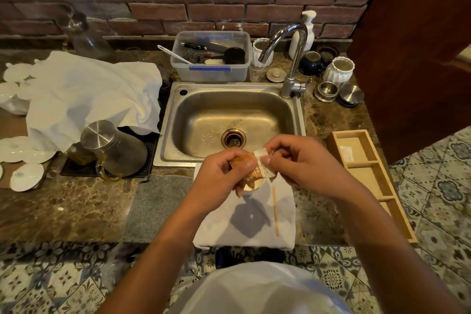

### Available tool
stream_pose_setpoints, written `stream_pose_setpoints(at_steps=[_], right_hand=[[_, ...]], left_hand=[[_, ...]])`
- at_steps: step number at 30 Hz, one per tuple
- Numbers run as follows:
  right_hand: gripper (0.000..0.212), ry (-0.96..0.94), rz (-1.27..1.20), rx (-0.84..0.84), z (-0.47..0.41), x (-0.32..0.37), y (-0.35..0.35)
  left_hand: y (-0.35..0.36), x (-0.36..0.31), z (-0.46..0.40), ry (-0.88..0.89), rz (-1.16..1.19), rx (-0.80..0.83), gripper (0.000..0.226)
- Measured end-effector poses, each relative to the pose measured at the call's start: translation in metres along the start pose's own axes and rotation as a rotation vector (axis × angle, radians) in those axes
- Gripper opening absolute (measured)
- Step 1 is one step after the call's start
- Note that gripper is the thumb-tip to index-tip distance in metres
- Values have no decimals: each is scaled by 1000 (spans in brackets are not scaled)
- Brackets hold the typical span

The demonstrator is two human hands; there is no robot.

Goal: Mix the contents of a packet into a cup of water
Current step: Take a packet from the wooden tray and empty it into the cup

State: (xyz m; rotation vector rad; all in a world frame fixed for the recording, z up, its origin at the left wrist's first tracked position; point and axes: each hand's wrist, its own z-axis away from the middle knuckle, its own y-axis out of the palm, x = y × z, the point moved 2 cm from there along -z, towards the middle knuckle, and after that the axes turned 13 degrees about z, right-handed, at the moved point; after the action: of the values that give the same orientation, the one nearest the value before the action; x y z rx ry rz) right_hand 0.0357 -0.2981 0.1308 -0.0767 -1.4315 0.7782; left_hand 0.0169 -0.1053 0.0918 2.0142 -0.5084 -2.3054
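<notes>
Your left hand [224, 173] and right hand [303, 160] are close together, both pinching the packet [257, 169] between thumb and fingers. The left holds its orange-brown body; the right nips the pale end strip. By the look of it you are about to tear that end off.

The cup [251, 185] sits right under your hands, only a slice of its rim showing below the packet, so you cannot tell how full it is. It stands on a white cloth [254, 222], and a thin wooden stirrer [275, 209] lies on that cloth just below your right hand. The sink [229, 115] is beyond your hands.

The packet is probably light, thin and limp, crumpling wherever you squeeze. Keep the left pinch on the body just below the strip, so the tear starts at the edge and the powder stays down. Pull slowly: a sudden rip could flick the contents past the rim, and the film may slip if your fingers are damp. Once it is open, hold it low over the cup to pour.

The stirrer looks stiff but slight; take it near the upper end.
</notes>
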Motion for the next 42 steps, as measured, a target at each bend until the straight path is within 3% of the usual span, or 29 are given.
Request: stream_pose_setpoints(at_steps=[16,28,35,38,42], right_hand=[[19,-133,388,240,-13,1,4],[12,-143,365,298,-14,-14,-1],[13,-318,443,150,-10,-19,3],[14,-391,553,23,-8,-19,5],[15,-436,688,-96,1,-18,9]], left_hand=[[-1,3,0,-50,-87,-9,20],[7,19,3,-146,-37,-36,22],[12,25,2,-150,71,-91,19],[14,28,0,-157,126,-135,29],[19,27,-4,-177,159,-143,22]])
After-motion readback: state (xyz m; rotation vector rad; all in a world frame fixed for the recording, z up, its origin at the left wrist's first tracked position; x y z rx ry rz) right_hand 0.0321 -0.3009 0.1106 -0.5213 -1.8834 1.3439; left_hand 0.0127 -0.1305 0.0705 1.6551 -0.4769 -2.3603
